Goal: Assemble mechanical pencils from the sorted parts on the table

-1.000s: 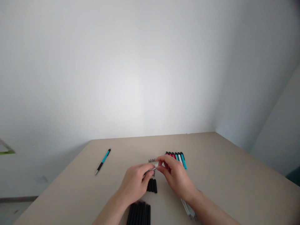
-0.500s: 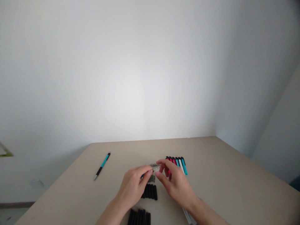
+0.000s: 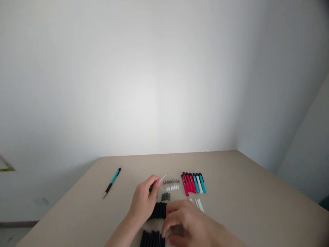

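Observation:
My left hand (image 3: 146, 195) is closed around a blue pen barrel (image 3: 151, 187), mostly hidden by the fingers, with a thin refill tip (image 3: 164, 176) sticking out toward the upper right. My right hand (image 3: 186, 223) is low over the table, fingers curved and apart, nothing visible in them. Its fingertips are by the right end of the nearer row of black tubes (image 3: 151, 239); whether they touch is unclear. It partly covers the farther row of shorter black tubes (image 3: 158, 210).
Beyond the hands lie metal pen tips (image 3: 171, 181), small white pieces (image 3: 172, 188) and springs (image 3: 166, 196). Red, blue and white pen barrels (image 3: 193, 183) lie to the right, above white refills (image 3: 199, 205). A whole blue pen (image 3: 112, 182) lies at the left. Walls border the table (image 3: 231, 192).
My right hand has moved away from the left hand, down toward the black tubes. The rows of small parts are uncovered. The left hand tilted slightly, showing the refill tip.

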`<state>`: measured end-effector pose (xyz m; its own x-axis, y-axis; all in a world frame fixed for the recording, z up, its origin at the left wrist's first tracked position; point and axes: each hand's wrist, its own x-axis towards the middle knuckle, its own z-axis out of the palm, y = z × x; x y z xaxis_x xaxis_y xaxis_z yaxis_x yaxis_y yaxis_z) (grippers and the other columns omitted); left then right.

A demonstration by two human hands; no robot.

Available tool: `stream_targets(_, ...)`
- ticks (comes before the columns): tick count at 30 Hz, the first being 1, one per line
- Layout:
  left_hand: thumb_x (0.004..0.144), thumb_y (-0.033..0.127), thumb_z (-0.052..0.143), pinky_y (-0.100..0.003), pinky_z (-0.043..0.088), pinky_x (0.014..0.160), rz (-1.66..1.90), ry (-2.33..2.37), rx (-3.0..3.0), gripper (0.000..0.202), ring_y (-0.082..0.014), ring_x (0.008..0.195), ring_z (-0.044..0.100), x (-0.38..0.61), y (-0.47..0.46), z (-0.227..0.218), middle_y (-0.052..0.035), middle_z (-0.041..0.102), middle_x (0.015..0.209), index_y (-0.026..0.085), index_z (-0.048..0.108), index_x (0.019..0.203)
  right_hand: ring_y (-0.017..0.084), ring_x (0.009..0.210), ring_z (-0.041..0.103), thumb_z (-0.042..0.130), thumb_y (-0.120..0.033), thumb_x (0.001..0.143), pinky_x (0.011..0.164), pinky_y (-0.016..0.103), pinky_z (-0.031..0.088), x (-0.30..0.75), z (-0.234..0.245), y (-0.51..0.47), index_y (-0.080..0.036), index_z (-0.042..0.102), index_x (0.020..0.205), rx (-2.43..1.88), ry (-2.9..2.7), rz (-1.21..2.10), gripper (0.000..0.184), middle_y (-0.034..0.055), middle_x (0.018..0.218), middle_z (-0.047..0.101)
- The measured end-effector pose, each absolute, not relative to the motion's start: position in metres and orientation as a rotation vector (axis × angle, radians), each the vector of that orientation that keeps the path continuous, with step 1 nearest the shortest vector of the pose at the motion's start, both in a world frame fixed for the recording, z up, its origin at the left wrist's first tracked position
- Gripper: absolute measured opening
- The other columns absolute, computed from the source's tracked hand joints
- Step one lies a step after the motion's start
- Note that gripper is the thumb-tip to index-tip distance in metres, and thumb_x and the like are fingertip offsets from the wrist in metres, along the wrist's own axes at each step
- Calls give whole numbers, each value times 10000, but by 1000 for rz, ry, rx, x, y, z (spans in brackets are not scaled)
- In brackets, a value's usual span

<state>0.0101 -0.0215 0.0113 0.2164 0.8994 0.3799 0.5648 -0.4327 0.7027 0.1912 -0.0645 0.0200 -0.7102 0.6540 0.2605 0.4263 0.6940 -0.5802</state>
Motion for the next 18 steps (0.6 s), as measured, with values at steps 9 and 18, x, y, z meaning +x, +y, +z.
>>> stream_targets(9, 939, 438, 364, -199, 340, 534, 1077, 1359, 2053, 366, -120, 540, 450, 9, -21, 9, 40, 447, 548, 184, 560, 764, 119, 699, 577, 612, -111, 737, 636, 185, 412, 190, 19, -66, -264, 724, 817, -744, -2541, 739, 206, -15, 835, 628)
stream_targets(18, 944, 422, 366, -199, 341, 536, 1060, 1327, 2082, 363, -120, 563, 472, 10, -23, 11, 23, 508, 586, 182, 544, 739, 150, 702, 556, 463, -134, 869, 642, 238, 398, 194, 19, -51, -195, 585, 867, -1156, -1970, 512, 136, 18, 780, 624)
